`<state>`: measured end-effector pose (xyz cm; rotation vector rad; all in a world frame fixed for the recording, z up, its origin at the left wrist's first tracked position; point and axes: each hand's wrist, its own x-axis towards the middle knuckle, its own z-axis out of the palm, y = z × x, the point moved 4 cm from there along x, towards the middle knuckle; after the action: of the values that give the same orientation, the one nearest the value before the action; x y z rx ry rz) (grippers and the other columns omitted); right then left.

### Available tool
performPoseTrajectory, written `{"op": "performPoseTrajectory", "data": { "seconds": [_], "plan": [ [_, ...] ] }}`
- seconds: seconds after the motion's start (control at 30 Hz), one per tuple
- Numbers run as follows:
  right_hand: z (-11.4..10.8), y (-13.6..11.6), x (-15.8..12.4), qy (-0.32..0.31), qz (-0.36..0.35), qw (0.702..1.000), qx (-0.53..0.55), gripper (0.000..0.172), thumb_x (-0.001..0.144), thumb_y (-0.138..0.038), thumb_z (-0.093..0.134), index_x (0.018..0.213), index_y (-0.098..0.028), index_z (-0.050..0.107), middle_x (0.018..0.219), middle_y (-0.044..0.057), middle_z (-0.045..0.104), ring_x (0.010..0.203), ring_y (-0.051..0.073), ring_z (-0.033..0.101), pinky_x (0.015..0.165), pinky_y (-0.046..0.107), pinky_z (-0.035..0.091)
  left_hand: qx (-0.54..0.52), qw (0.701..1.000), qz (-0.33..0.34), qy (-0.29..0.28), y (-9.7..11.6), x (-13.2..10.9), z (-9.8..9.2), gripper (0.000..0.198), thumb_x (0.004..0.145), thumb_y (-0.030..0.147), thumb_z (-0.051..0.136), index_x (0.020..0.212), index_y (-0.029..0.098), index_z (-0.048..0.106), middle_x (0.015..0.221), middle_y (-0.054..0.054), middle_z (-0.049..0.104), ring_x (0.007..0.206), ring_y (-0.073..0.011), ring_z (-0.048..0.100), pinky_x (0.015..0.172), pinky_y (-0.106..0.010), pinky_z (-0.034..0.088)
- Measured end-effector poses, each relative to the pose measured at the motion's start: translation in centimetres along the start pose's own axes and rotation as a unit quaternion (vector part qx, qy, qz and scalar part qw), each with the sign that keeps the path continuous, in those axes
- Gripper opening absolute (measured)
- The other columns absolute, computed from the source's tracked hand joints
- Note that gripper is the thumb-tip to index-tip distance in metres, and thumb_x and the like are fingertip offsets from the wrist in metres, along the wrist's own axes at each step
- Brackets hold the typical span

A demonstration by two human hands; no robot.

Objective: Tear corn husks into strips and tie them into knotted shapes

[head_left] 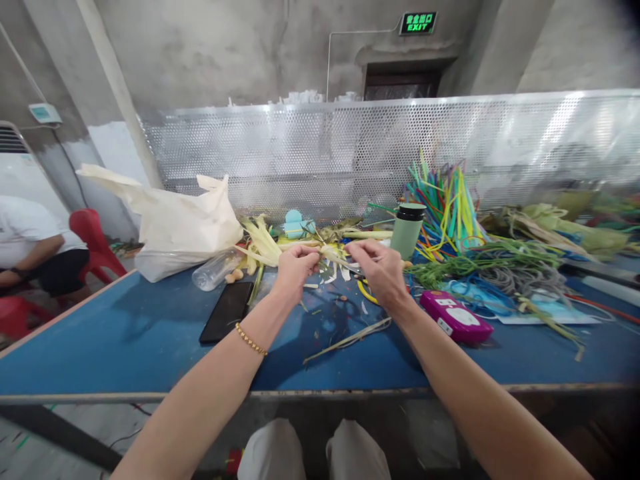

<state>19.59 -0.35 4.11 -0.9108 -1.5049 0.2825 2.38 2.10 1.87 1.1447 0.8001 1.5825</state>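
My left hand and my right hand are raised over the blue table, both pinched on a pale yellow-green leaf strip stretched between them. The left wrist wears a gold bead bracelet. Cut leaf scraps lie under the hands, and a long dry strip lies on the table nearer to me.
A black phone lies left of my left arm, beside a clear bottle and a white bag. A green flask, coloured strips and a magenta box are on the right. A person sits far left.
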Motion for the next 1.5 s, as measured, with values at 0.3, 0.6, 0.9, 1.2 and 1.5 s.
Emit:
{"op": "performPoseTrajectory", "data": {
  "seconds": [0.3, 0.6, 0.9, 1.2, 1.5],
  "plan": [
    [1.1, -2.2, -1.3, -0.109, -0.321, 0.893, -0.295, 0.022, 0.093, -0.029, 0.061, 0.111, -0.019, 0.068, 0.099, 0.008, 0.072, 0.093, 0.023, 0.062, 0.084, 0.037, 0.037, 0.073, 0.997, 0.012, 0.013, -0.2, 0.0, -0.2, 0.009, 0.061, 0.008, 0.064, 0.067, 0.015, 0.061, 0.05, 0.004, 0.054, 0.046, -0.008, 0.046, 0.049, -0.022, 0.032],
    [3.2, -2.7, -2.7, -0.13, -0.364, 0.804, -0.452, 0.018, 0.098, -0.015, 0.049, 0.098, -0.014, 0.067, 0.083, 0.008, 0.066, 0.077, 0.022, 0.054, 0.077, 0.037, 0.029, -0.032, 0.995, -0.082, -0.039, -1.1, -0.1, 0.3, 0.014, 0.057, 0.008, 0.065, 0.055, 0.015, 0.054, 0.047, 0.005, 0.047, 0.042, -0.005, 0.039, 0.044, -0.022, 0.024],
    [2.1, -2.7, -2.3, -0.08, -0.368, 0.826, -0.419, 0.024, 0.101, -0.02, 0.045, 0.09, -0.016, 0.066, 0.079, 0.007, 0.066, 0.075, 0.019, 0.053, 0.074, 0.036, 0.028, -0.048, 0.986, -0.121, -0.107, -0.7, -0.8, 0.9, 0.011, 0.062, 0.012, 0.071, 0.062, 0.012, 0.061, 0.059, -0.001, 0.056, 0.046, -0.0049, 0.044, 0.044, -0.02, 0.028],
    [2.0, -2.6, -2.3, -0.08, -0.366, 0.822, -0.428, 0.024, 0.102, -0.022, 0.045, 0.092, -0.017, 0.067, 0.08, 0.006, 0.065, 0.077, 0.02, 0.053, 0.075, 0.037, 0.027, -0.044, 0.986, -0.119, -0.104, -0.7, -0.7, 0.8, 0.011, 0.062, 0.012, 0.073, 0.064, 0.011, 0.063, 0.059, 0.001, 0.055, 0.046, -0.0042, 0.043, 0.045, -0.019, 0.029],
    [2.0, -3.1, -2.3, -0.074, -0.359, 0.834, -0.412, 0.026, 0.1, -0.021, 0.046, 0.085, -0.017, 0.066, 0.079, 0.007, 0.065, 0.078, 0.021, 0.052, 0.075, 0.037, 0.028, 0.047, 0.998, -0.019, -0.04, -0.3, -0.4, 0.5, 0.009, 0.065, 0.013, 0.066, 0.059, 0.014, 0.06, 0.052, 0.002, 0.054, 0.045, -0.0065, 0.041, 0.048, -0.022, 0.03]
  ]
}}
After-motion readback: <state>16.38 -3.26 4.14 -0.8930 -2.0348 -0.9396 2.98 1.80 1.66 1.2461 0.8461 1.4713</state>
